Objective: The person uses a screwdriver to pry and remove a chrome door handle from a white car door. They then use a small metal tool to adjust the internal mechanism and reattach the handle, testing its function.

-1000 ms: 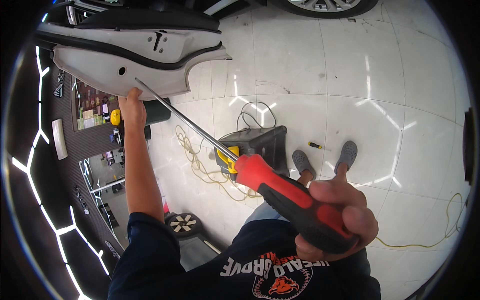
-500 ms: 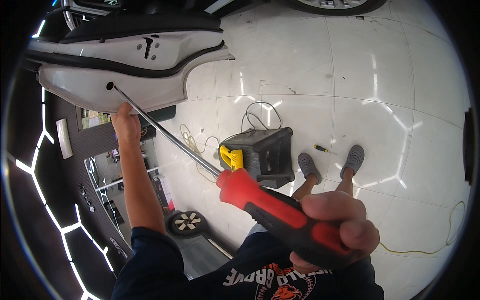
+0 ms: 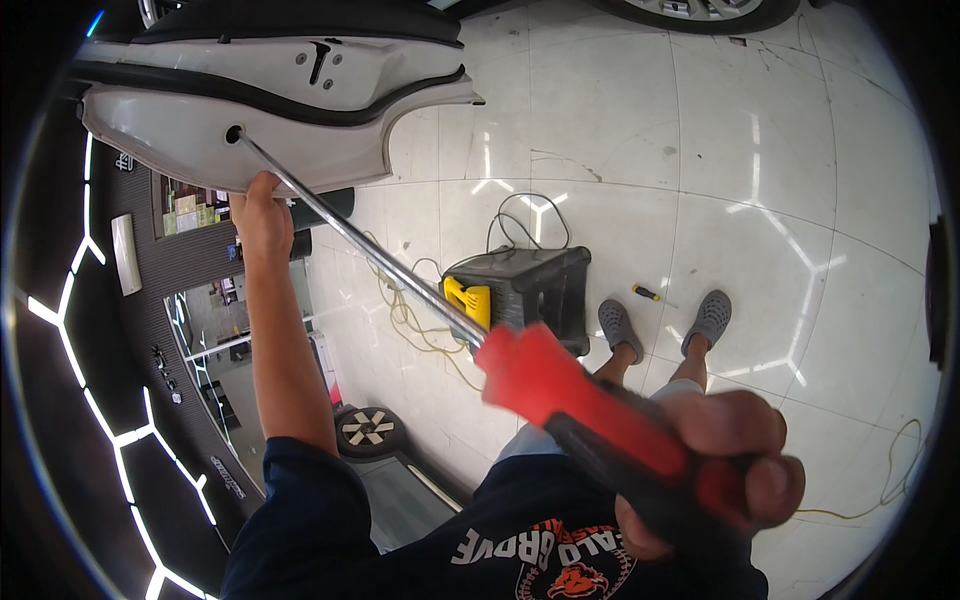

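The left hand point(image 3: 262, 215) presses flat under the white curved car panel point(image 3: 250, 120), probably only supporting it. Its light shell may flex. From a hole above this hand, the long steel screwdriver with red-black handle point(image 3: 600, 425) runs to the right hand point(image 3: 720, 470), fist closed on its stiff, non-slippery handle.

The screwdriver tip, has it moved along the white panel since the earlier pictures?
Yes. The screwdriver tip now sits in the white panel's round hole, further left.

Single head view, fisheye, looking steeply down past torso; floor point(image 3: 800, 180) far below, edges bent.
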Available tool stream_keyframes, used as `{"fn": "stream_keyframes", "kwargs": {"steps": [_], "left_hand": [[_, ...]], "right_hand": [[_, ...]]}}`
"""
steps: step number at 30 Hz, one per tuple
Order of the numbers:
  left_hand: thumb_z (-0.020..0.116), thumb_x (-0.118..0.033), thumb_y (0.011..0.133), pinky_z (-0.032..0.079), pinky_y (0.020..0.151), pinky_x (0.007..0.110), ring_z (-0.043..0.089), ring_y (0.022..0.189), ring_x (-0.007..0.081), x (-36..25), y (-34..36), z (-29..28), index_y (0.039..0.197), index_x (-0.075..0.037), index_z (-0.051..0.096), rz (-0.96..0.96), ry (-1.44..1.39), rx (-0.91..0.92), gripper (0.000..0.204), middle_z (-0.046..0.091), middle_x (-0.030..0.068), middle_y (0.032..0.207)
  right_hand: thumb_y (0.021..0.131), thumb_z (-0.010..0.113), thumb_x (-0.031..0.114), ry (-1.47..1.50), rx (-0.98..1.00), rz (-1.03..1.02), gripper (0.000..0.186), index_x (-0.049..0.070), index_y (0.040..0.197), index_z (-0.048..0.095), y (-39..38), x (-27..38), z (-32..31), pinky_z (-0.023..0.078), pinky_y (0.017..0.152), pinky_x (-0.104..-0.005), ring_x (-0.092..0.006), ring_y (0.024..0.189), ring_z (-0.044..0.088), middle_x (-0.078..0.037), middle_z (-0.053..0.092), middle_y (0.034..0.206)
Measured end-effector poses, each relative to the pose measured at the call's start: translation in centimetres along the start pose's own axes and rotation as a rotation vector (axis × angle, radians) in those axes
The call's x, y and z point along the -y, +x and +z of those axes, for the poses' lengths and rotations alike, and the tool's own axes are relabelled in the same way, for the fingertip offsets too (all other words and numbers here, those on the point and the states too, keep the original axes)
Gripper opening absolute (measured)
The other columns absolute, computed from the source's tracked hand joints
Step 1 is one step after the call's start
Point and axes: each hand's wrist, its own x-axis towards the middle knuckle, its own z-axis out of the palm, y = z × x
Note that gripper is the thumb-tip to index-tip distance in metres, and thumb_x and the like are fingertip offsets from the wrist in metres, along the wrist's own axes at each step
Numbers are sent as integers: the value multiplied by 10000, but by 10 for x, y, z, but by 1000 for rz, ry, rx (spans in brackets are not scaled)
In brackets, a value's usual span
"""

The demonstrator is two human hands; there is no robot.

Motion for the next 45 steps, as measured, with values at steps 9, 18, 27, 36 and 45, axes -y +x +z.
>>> {"fn": "stream_keyframes", "kwargs": {"steps": [9, 18, 27, 36, 45], "left_hand": [[483, 45, 820, 460, 954, 348, 580, 1056, 230, -4, -3, 1, 1255, 72, 465, -17, -9, 13, 436, 577, 129, 1160], [502, 47, 796, 424, 978, 333, 556, 1028, 199, 0, 2, -5, 1248, 49, 471, -13, 41, 45, 453, 568, 86, 1112], [508, 47, 787, 421, 969, 328, 542, 1032, 203, 22, 16, -21, 1213, 49, 489, 9, -69, 112, 427, 564, 89, 1101], [515, 40, 788, 426, 943, 325, 544, 1017, 196, 19, 16, -21, 1189, 36, 504, 4, -61, 114, 401, 569, 82, 1091], [528, 32, 775, 419, 948, 308, 559, 1033, 194, 28, 11, -18, 1195, 25, 523, 61, -66, 169, 420, 592, 81, 1104]], "right_hand": [[860, 667, 12, 28, 1, 175, 564, 158, 1361, 454, 15, -2, 36, 575, 572, -286, -238, 729, 660, -333, 508, 1266], [840, 693, 17, -86, 14, 27, 574, 183, 1347, 483, 45, -12, 51, 556, 552, -276, -218, 718, 658, -321, 534, 1261], [828, 712, 46, -374, 91, -248, 493, 107, 1280, 525, 88, -25, 31, 537, 574, -265, -213, 711, 660, -277, 580, 1173], [830, 719, 100, -510, 164, -272, 410, 67, 1210, 566, 102, -16, 17, 527, 625, -267, -209, 733, 659, -219, 618, 1076], [833, 726, 154, -631, 262, -328, 353, 27, 1140, 607, 127, -2, 22, 517, 677, -268, -204, 755, 658, -160, 656, 980]]}}
